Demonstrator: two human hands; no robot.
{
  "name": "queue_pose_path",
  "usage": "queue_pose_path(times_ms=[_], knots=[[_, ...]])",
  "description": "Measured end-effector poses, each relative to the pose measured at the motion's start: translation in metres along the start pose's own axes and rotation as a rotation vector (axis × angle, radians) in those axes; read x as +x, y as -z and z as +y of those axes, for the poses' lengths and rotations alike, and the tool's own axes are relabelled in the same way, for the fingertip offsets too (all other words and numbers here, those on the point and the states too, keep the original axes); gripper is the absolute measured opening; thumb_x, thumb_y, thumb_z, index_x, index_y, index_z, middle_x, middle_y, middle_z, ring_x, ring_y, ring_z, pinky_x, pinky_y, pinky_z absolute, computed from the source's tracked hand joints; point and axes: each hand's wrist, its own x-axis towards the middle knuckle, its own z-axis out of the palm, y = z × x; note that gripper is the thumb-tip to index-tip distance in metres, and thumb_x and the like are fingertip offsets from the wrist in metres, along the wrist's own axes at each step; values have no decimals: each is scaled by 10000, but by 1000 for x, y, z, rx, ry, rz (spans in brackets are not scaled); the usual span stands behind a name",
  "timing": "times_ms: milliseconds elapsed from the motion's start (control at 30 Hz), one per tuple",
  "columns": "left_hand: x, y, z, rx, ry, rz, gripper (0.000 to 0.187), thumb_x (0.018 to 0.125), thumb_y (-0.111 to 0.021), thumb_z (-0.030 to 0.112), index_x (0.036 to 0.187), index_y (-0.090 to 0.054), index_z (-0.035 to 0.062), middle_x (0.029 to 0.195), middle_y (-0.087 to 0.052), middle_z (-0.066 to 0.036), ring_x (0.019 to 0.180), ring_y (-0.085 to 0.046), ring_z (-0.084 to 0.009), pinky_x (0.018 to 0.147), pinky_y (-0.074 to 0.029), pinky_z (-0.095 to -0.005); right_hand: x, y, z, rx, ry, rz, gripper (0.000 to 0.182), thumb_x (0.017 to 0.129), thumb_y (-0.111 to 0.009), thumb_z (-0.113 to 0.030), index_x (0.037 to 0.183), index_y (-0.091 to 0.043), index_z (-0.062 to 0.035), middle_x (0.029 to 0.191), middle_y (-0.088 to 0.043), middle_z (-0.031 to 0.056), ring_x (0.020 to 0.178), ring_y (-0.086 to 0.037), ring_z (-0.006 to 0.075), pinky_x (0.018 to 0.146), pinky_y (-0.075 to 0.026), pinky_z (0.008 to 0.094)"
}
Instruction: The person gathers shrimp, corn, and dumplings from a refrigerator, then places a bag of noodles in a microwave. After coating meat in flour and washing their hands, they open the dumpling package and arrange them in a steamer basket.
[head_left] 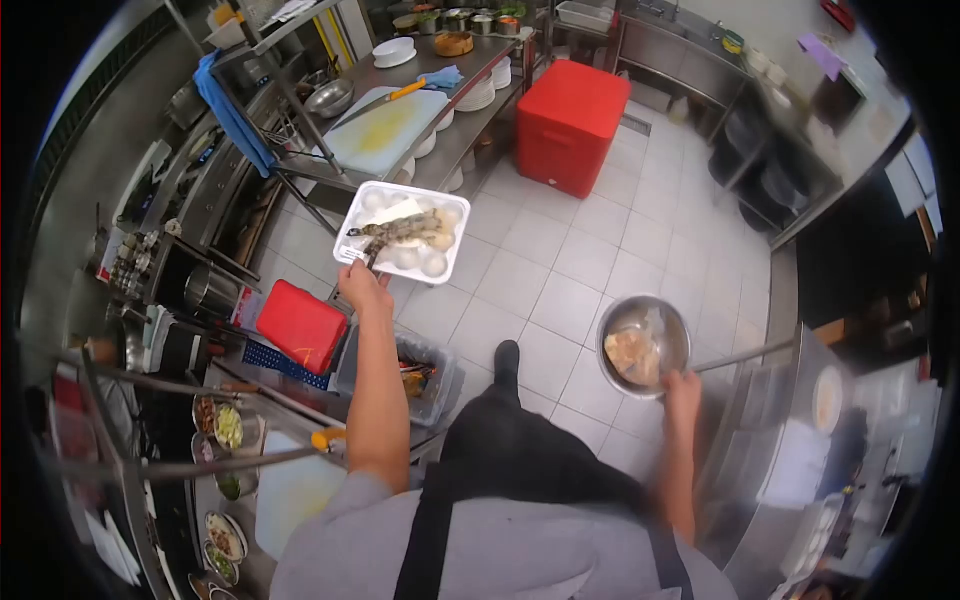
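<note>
My left hand [366, 290] grips the near edge of a white tray [458, 235], held out over the floor. On the tray lie several grey, striped shrimp [405, 230] and pale round pieces [434, 264] whose kind I cannot make out. A small white slip [400, 211] rests among them. Out to the right, my right hand [682, 390] is closed on the rim of a steel mixing bowl [603, 345]. Inside the bowl is a pale orange lump of food [632, 352], with what looks like clear plastic beside it.
A knife with an orange handle [408, 90] lies on a stained cutting board [385, 140] at the counter. A large red cooler box [572, 120] stands on the tiled floor. Near my left arm are a red box [302, 325] and a clear plastic bin [445, 400].
</note>
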Motion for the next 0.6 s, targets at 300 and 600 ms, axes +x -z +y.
queue_pose_path(times_ms=[300,600], knots=[[266,-186,-44,-84,49,102,319,866,-418,38,1157,-530,-34,1123,-592,-191,927,-650,-344,697,-586,-503,265,-235,-177,214,-4,-213,215,776,-564,-90,929,-575,60,793,-605,111,641,-595,184,553,-492,301],[428,-251,-85,9,13,365,285,923,-498,158,1134,-558,-23,1039,-614,-171,910,-639,-335,627,-552,-431,542,-485,-328,22,217,-541,236,809,-545,-115,933,-639,62,760,-649,110,658,-605,158,591,-496,334]])
